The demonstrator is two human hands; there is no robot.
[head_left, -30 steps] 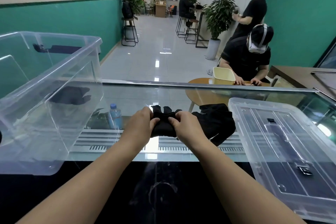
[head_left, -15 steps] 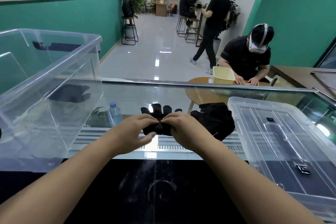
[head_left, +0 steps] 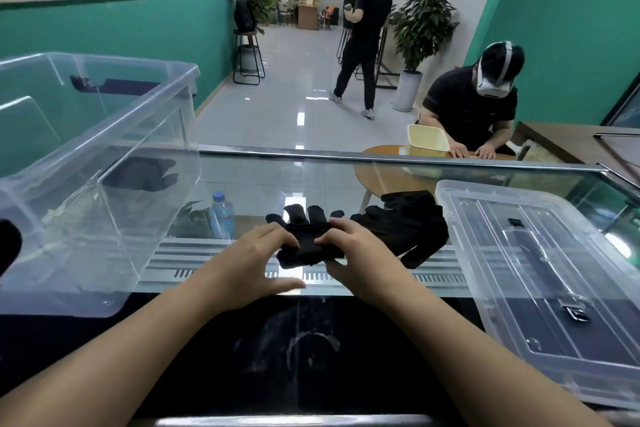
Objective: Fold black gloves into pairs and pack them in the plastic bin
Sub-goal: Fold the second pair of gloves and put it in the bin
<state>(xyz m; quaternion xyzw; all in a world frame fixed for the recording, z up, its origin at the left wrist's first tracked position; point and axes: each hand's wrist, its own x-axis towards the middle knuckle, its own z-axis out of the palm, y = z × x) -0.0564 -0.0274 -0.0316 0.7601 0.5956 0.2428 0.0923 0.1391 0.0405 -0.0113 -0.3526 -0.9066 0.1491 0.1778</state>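
A folded black glove bundle [head_left: 304, 246] lies on the glass counter in front of me, its fingers pointing away. My left hand [head_left: 249, 263] presses its fingertips on the bundle's left end, thumb spread out to the side. My right hand [head_left: 360, 253] grips the bundle's right end, fingers on top and thumb beneath. A loose pile of black gloves [head_left: 408, 229] lies just to the right, touching the bundle. The clear plastic bin [head_left: 104, 204] stands at the left with black gloves [head_left: 142, 173] inside it.
The bin's clear lid [head_left: 540, 274] lies flat at the right. A water bottle [head_left: 221, 215] shows through the glass below. The counter's far metal edge [head_left: 381, 158] runs across. A person sits at a round table beyond; another walks on the floor behind.
The glove bundle came down onto the glass and got flatter. My left hand went from pinching it to pressing with its thumb off. A person in the background walked left.
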